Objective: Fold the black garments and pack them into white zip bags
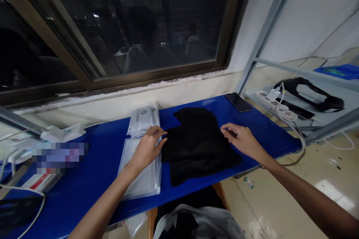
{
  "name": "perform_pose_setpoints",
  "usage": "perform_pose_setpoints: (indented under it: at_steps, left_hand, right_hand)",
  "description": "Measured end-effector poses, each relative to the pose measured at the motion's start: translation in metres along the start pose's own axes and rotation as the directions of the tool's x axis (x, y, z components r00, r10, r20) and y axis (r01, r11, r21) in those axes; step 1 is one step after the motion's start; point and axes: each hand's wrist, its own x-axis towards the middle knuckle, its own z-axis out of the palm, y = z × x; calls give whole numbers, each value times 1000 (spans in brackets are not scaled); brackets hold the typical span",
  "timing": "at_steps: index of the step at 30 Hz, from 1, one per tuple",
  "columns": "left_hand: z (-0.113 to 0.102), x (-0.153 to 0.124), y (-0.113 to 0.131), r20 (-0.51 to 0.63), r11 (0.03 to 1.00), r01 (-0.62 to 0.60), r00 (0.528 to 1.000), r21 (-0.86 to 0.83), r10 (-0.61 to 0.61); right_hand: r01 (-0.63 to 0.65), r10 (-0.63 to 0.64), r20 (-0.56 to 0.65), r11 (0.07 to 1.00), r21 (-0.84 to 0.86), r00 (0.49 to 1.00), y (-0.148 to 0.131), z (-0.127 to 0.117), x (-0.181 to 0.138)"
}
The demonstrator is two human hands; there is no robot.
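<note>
A black folded garment (196, 145) lies on the blue table (92, 171). My left hand (148, 147) rests at the garment's left edge, fingers curled and pinching the cloth, partly over a stack of clear plastic bags (143, 179). My right hand (242, 140) is at the garment's right edge, fingers bent and pinching the fabric.
A second pile of printed plastic bags (143, 119) sits behind the left hand. A dark phone (238, 101) lies at the table's far right corner. A power strip (270, 102) with cables and a black headset (314, 95) sit on the shelf to the right. A window (126, 26) runs along the back.
</note>
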Motion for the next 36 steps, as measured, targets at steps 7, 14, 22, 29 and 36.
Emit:
perform_pose_setpoints:
  at_steps: [7, 14, 22, 29, 36]
  left_hand:
    - [26, -10, 45, 73, 950, -289, 957, 120, 282]
    - [54, -9, 34, 358, 956, -291, 897, 34, 260]
    - [52, 59, 45, 339, 989, -149, 930, -10, 144]
    - [61, 67, 46, 338, 986, -160, 927, -41, 165]
    - [52, 76, 48, 535, 968, -107, 817, -227, 216]
  right_hand:
    - [-34, 15, 60, 945, 326, 998, -6, 10, -39]
    - [-77, 62, 86, 981, 177, 994, 17, 16, -39]
    - [332, -332, 16, 935, -128, 943, -8, 3, 10]
    - [318, -269, 348, 944, -92, 898, -3, 7, 49]
    - [384, -269, 534, 916, -117, 802, -14, -7, 48]
